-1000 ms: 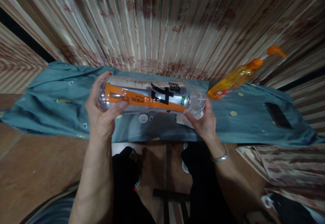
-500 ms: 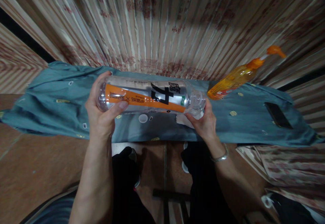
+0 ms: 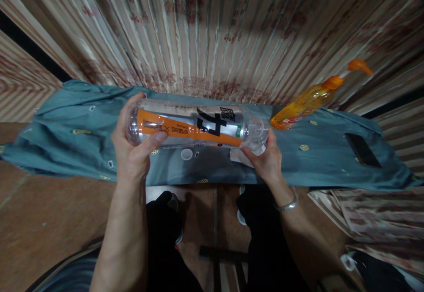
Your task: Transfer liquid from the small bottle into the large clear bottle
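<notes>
A clear plastic bottle (image 3: 192,126) with a silver and orange label lies sideways in the air between my two hands, above the cloth-covered table. My left hand (image 3: 134,144) wraps around its base, thumb pressed along the label. At the other end, my right hand (image 3: 265,155) grips the neck; the mouth is partly hidden by my fingers, so I cannot tell if it has a cap. Just below the bottle, a small round whitish cap (image 3: 187,154) lies on the cloth. A white piece of paper or tissue (image 3: 244,157) shows partly beneath my right hand.
An orange pump bottle (image 3: 304,105) of yellow liquid stands at the back right. Farther right lies a black phone (image 3: 362,150). Teal patterned cloth (image 3: 82,150) covers the narrow table, with a pleated curtain (image 3: 205,31) behind. A dark bar (image 3: 223,254) is between my legs.
</notes>
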Tool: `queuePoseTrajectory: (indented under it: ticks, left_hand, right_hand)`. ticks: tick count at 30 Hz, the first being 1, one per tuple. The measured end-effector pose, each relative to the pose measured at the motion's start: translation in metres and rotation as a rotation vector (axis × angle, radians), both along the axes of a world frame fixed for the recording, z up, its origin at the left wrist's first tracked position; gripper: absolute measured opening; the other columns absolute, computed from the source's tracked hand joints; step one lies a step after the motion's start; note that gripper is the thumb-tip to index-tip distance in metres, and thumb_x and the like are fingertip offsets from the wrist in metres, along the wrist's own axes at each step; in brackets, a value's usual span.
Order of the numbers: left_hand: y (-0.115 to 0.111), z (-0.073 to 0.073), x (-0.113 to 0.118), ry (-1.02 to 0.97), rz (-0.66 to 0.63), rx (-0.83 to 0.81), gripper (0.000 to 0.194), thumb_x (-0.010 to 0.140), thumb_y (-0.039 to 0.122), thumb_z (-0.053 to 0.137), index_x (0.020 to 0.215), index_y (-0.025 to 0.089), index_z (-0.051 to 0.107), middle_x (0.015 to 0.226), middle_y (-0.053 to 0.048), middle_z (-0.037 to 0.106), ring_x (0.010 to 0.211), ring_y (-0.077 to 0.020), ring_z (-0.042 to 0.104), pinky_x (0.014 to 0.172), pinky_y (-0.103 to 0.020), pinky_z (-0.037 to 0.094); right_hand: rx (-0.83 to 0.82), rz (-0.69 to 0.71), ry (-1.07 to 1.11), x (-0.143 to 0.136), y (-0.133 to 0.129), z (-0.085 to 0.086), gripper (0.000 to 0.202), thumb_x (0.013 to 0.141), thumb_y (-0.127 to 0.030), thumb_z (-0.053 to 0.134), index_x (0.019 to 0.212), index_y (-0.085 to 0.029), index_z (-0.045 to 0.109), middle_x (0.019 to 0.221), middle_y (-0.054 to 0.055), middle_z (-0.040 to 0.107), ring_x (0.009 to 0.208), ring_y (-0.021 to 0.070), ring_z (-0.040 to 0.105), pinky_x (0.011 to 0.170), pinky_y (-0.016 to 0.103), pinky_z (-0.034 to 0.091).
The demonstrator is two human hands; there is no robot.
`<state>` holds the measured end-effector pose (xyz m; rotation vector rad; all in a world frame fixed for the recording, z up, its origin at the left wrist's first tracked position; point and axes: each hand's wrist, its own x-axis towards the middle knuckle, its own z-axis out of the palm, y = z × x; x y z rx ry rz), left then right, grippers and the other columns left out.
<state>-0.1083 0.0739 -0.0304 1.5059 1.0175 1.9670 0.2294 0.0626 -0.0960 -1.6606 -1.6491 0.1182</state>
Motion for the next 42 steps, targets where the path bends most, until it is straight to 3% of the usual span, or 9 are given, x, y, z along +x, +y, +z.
queuePoseTrajectory:
  ticks: [14, 20, 25, 29, 36, 42]
  left_hand:
    - [-0.0004, 0.0006, 0.0024, -0.033, -0.001, -0.016, 0.087, 0.047, 0.058, 0.100, 0.126, 0.031, 0.077, 0.106, 0.001, 0.072, 0.092, -0.0164, 0.064, 0.080, -0.026, 0.051]
    - [-0.0001, -0.0012, 0.0018, -0.009, 0.014, -0.023, 0.082, 0.055, 0.060, 0.096, 0.128, 0.028, 0.075, 0.108, -0.001, 0.072, 0.092, -0.0172, 0.064, 0.081, -0.028, 0.052]
    - [-0.0003, 0.0011, 0.0033, -0.033, 0.036, -0.040, 0.087, 0.046, 0.061, 0.098, 0.124, 0.031, 0.077, 0.105, 0.000, 0.073, 0.091, -0.0177, 0.065, 0.079, -0.029, 0.053]
    - [-0.0003, 0.0003, 0.0028, -0.018, 0.030, -0.028, 0.083, 0.051, 0.059, 0.097, 0.126, 0.030, 0.076, 0.105, 0.000, 0.072, 0.089, -0.0166, 0.064, 0.078, -0.028, 0.053]
    - [0.0000, -0.0027, 0.0000, 0.023, 0.031, -0.039, 0.085, 0.053, 0.060, 0.095, 0.130, 0.030, 0.074, 0.109, 0.000, 0.071, 0.096, -0.0209, 0.067, 0.087, -0.033, 0.054]
    - [0.0002, 0.0000, 0.0013, -0.023, 0.009, -0.021, 0.081, 0.052, 0.057, 0.097, 0.126, 0.031, 0.077, 0.105, 0.001, 0.072, 0.092, -0.0169, 0.065, 0.082, -0.027, 0.051]
  right_hand:
    - [-0.005, -0.009, 0.003, 0.0010, 0.0004, -0.0011, 0.094, 0.075, -0.046, 0.083, 0.154, -0.017, 0.040, 0.141, 0.020, 0.068, 0.124, 0.0374, 0.071, 0.102, 0.056, 0.059]
    - [-0.014, -0.001, 0.011, 0.0009, 0.0005, 0.0005, 0.094, 0.074, -0.044, 0.084, 0.153, -0.016, 0.041, 0.138, 0.020, 0.070, 0.121, 0.0375, 0.072, 0.101, 0.057, 0.060]
    - [-0.003, -0.011, 0.004, 0.0010, -0.0001, 0.0001, 0.094, 0.075, -0.046, 0.083, 0.154, -0.018, 0.041, 0.141, 0.019, 0.070, 0.123, 0.0366, 0.071, 0.101, 0.055, 0.060]
    - [-0.003, -0.003, 0.010, 0.0014, -0.0002, -0.0007, 0.093, 0.076, -0.047, 0.083, 0.154, -0.018, 0.041, 0.138, 0.018, 0.071, 0.121, 0.0359, 0.072, 0.100, 0.054, 0.060]
    - [-0.019, -0.003, 0.016, 0.0011, -0.0004, -0.0001, 0.094, 0.076, -0.046, 0.082, 0.154, -0.020, 0.039, 0.139, 0.018, 0.070, 0.122, 0.0368, 0.071, 0.101, 0.056, 0.059]
    - [-0.008, -0.005, 0.004, 0.0009, -0.0010, 0.0003, 0.094, 0.076, -0.047, 0.083, 0.154, -0.018, 0.040, 0.141, 0.019, 0.069, 0.123, 0.0365, 0.071, 0.102, 0.055, 0.059]
